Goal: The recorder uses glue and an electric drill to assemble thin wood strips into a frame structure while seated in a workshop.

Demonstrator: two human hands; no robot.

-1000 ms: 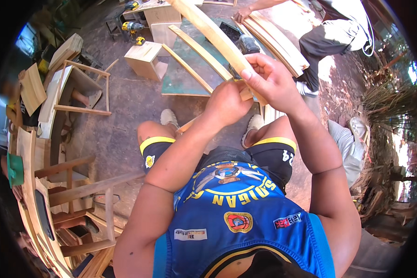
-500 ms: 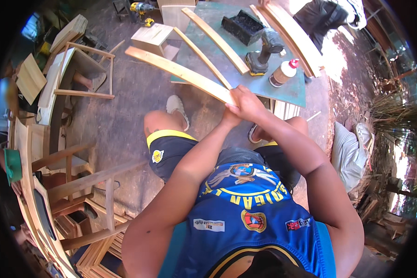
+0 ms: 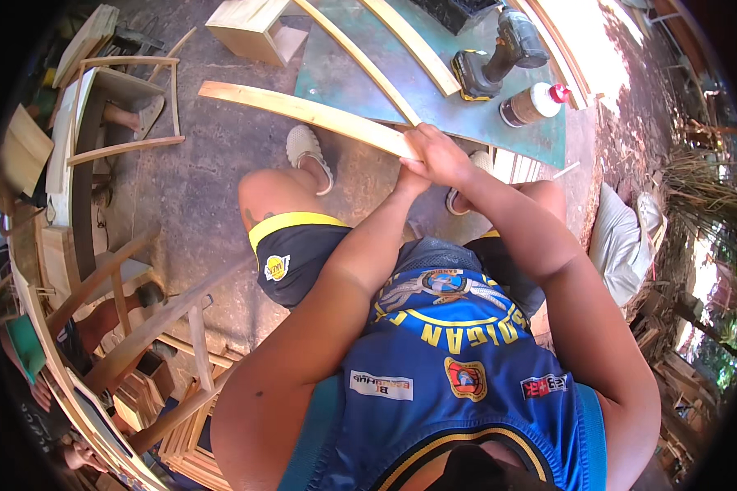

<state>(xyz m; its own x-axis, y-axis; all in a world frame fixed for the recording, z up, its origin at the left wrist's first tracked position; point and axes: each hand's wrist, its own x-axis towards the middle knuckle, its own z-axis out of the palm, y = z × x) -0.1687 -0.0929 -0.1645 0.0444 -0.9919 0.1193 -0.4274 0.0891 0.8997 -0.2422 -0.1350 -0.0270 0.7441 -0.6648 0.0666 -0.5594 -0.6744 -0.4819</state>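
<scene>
A long pale wooden slat (image 3: pixel 311 114) reaches from my hands out to the far left, above the floor. My right hand (image 3: pixel 442 155) is closed over its near end. Against the right hand, my left hand (image 3: pixel 414 177) is closed at the same end; its fingers are partly hidden. A thinner wooden strip (image 3: pixel 359 61) runs behind the slat, its near end meeting my right hand. Farther off on the green tabletop (image 3: pixel 487 135) lie a wider wooden slat (image 3: pixel 409 42), a black cordless drill (image 3: pixel 508 53) and a red-capped glue bottle (image 3: pixel 535 105).
A small wooden box (image 3: pixel 246 31) stands beyond the slat's far end. At left are a wooden frame (image 3: pixel 127 151) and a co-worker's foot (image 3: pixel 149 117). Nearer left stand wooden furniture frames (image 3: pixel 151 335), with another person's hand (image 3: pixel 82 457) beside them. A pale sack (image 3: pixel 622 241) lies at right.
The view has shifted, so the table, drill and bottle now appear higher and farther right. Both hands keep their hold on the slat, which looks slightly more level.
</scene>
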